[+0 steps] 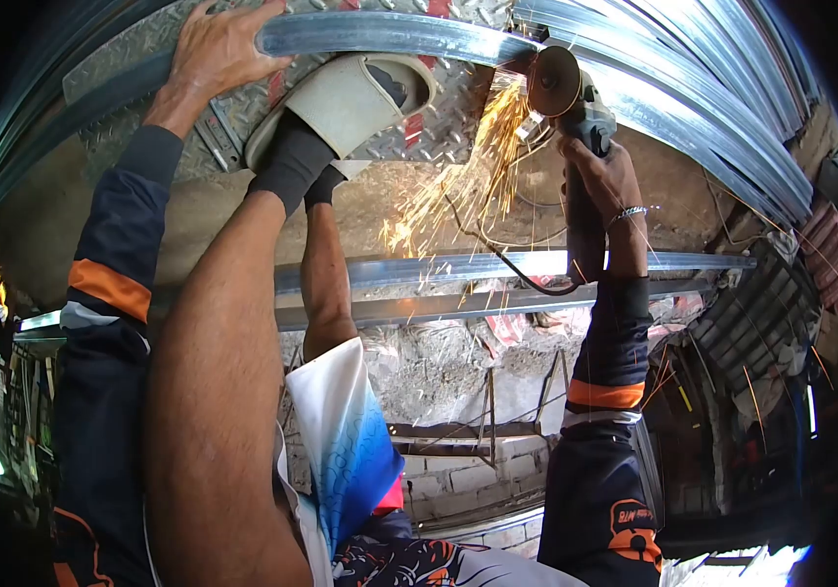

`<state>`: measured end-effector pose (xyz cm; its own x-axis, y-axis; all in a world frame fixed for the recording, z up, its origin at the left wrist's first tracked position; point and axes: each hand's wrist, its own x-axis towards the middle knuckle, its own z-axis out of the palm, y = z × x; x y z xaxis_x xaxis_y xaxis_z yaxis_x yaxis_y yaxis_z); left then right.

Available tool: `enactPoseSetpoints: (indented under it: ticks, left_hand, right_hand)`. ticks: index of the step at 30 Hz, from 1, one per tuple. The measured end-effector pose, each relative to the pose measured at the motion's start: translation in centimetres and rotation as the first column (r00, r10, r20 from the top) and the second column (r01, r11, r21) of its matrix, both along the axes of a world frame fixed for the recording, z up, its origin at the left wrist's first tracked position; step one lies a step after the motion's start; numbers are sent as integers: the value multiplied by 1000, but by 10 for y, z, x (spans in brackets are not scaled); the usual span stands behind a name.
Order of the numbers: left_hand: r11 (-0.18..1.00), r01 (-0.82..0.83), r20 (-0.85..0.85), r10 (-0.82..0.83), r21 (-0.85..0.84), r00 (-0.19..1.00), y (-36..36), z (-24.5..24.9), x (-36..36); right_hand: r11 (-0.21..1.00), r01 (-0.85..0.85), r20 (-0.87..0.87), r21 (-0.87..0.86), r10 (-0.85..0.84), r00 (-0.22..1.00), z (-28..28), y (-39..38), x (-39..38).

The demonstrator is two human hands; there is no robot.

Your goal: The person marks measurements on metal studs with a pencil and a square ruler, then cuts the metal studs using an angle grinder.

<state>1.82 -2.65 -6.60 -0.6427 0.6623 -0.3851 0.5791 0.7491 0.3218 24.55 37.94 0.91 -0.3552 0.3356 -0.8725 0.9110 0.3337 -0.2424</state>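
My right hand (pixel 600 176) is wrapped round the body of an angle grinder (pixel 587 220), right of centre. The grinder's disc (pixel 554 82) touches a long shiny metal profile (pixel 390 34) near its right part, and orange sparks (pixel 507 127) spray down and to the left. My left hand (pixel 223 49) lies on the same profile at the upper left, its fingers wrapped over the metal. A foot in a pale slipper (pixel 341 103) rests just below the profile, between my two hands.
Many long metal profiles (pixel 693 98) lie stacked at the upper right. A patterned steel plate (pixel 448 108) is under the slipper. Two more profiles (pixel 419 269) cross the middle. The grinder's black cable (pixel 517 269) loops beside it. A crate (pixel 756 313) stands at the right.
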Motion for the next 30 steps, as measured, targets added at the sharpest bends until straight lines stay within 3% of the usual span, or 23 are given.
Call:
enactPoseSetpoints:
  ticks: [11,16,20,25,30]
  left_hand:
    - [1000,-10,-11,10,-27,1000,4,5,1]
    - [999,-15,-2,15,-42,1000,5,4,0]
    - [998,-11,-12,10,-54,1000,4,2,0]
    - [999,-8,-10,8,-48,1000,2,0,1]
    - [1000,5,-21,-5,-5,1000,0,-2,-1]
  right_hand:
    - [997,-42,-75,-67,37,997,-10,6,5]
    - [980,-197,-77,37,199,977,-11,7,2]
    - [988,-148,-36,36,149,988,-10,7,-1]
    - [997,-76,-119,1,75,990,-14,12,0]
    - [995,-102,-65,1,102,993,-19,14,4]
